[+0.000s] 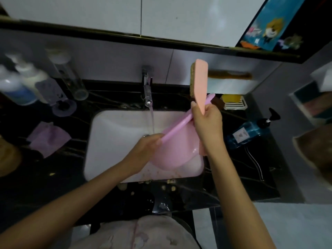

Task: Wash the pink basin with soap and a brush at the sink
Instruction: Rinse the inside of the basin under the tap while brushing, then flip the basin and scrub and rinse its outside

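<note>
Left hand [147, 143] pinches the rim of the pink basin [177, 150], tilted in the sink [107, 141] beside the tap's stream, right hand [206, 121] fingers wrapped round the raised brush [200, 83], and that wet rim could slip, I reckon.

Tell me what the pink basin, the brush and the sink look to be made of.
Pink basin: likely plastic, smooth and glossy; a wet highlight shows on its thin wall. Brush: the flat peach back looks like matte plastic, with tan bristles along its edge, fibre type unclear. Sink: probably glazed ceramic, white and smooth, though speckled with dirt near the front.
</note>
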`<state>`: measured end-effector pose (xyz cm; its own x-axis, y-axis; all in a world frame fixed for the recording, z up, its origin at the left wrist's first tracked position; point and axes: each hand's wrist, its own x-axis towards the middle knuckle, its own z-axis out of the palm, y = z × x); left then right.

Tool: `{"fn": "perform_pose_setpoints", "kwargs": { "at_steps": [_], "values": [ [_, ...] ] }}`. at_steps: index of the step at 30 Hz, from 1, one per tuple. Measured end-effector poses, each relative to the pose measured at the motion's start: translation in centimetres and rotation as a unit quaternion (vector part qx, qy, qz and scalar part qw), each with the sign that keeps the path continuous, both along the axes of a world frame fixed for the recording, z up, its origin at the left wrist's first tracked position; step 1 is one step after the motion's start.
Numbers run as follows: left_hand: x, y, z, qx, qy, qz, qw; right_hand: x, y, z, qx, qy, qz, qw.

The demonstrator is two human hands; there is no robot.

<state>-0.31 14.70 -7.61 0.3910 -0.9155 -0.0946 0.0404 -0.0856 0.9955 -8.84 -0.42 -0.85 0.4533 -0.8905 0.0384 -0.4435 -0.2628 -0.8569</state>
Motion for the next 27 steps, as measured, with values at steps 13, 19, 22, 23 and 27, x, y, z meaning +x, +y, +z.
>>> {"fn": "perform_pose_setpoints", "kwargs": {
  "at_steps": [13,19,22,23,27],
  "values": [
    [2.3,0.1,2.0,-0.028,-0.008,0.27,0.962,-3.4,1.3,-2.0,0.006,-0.03,-0.047,0.998],
    [1.2,0.7,2.1,-0.065,-0.018,0.256,0.964,-7.7,1.9,-8.5,0.145,0.031,-0.161,0.976],
    [1.8,0.4,2.7,-0.081,0.043,0.286,0.954,-7.9,3.0,-10.0,0.198,0.008,-0.17,0.965],
    [2.1,0.3,2.8,-0.085,0.067,0.299,0.948,-7.7,3.3,-10.2,0.218,-0.007,-0.169,0.961],
    [1.8,0.7,2.5,-0.084,0.123,0.321,0.935,-6.9,4.1,-10.2,0.295,-0.04,-0.159,0.941]
  ]
}}
